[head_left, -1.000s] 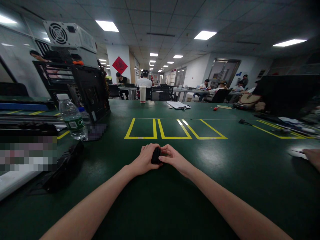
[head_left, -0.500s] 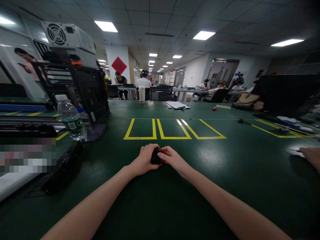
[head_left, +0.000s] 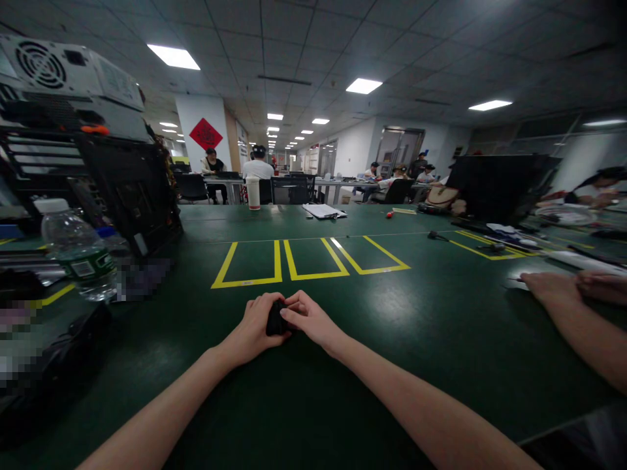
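Note:
A small black object (head_left: 277,318) sits low over the green table, between my two hands; its kind cannot be made out. My left hand (head_left: 262,321) is wrapped round its left side, thumb at the near edge. From the right, my right hand (head_left: 309,318) has its thumb and fingertips pressed on the object's right side. The fingers cover much of it. Just beyond the hands, strips of yellow tape (head_left: 247,283) mark out frames on the table (head_left: 392,352).
At left stand a water bottle (head_left: 81,254) and an open computer case (head_left: 125,189) with a power supply (head_left: 73,72) on top. A white cup (head_left: 253,194) and a clipboard (head_left: 324,211) lie farther back. At right, a co-worker's hand (head_left: 551,287) rests on a white mouse (head_left: 515,281), near a dark monitor (head_left: 494,186).
The view has swung to the right, so the table and its things sit farther left. More of the co-worker's arms shows. Both my hands keep their hold on the black object.

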A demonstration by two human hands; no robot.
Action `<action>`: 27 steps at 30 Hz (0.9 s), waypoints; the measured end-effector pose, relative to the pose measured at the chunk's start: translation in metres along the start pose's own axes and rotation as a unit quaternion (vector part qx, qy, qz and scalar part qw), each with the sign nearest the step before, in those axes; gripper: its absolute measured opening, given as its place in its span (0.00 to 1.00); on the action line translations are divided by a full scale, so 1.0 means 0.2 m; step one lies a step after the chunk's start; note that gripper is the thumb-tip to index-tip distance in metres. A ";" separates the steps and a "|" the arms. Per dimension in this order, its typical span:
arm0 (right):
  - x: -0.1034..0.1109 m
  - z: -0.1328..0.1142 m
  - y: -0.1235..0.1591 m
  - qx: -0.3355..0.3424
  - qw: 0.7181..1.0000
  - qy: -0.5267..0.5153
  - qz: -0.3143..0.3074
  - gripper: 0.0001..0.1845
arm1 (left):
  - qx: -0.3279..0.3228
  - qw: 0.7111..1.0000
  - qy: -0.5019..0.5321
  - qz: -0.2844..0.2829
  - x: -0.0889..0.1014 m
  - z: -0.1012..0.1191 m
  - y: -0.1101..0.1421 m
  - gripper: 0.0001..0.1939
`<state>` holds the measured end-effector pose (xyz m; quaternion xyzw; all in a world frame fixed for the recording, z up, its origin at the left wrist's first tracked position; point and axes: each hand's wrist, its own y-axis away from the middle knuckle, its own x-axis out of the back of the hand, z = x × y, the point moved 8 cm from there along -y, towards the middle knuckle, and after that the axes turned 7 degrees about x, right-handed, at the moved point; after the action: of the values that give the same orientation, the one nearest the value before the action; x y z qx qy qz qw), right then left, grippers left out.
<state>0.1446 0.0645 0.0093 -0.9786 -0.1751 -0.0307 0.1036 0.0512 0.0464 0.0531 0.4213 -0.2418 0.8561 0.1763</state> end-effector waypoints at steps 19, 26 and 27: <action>0.01 -0.01 -0.01 0.011 1.000 0.017 0.015 0.15 | 0.007 0.999 -0.014 0.046 -0.03 -0.06 -0.02 0.26; 0.00 -0.01 0.00 -0.001 1.000 0.008 -0.024 0.17 | 0.011 1.000 -0.008 -0.003 -0.03 -0.03 -0.02 0.24; 0.00 -0.02 0.00 0.005 0.999 0.001 -0.034 0.18 | 0.014 1.000 -0.009 -0.002 -0.03 -0.03 -0.02 0.24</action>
<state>0.1440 0.0630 0.0129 -0.9715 -0.2083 -0.0342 0.1078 0.0523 0.0518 0.0463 0.4322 -0.2308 0.8549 0.1704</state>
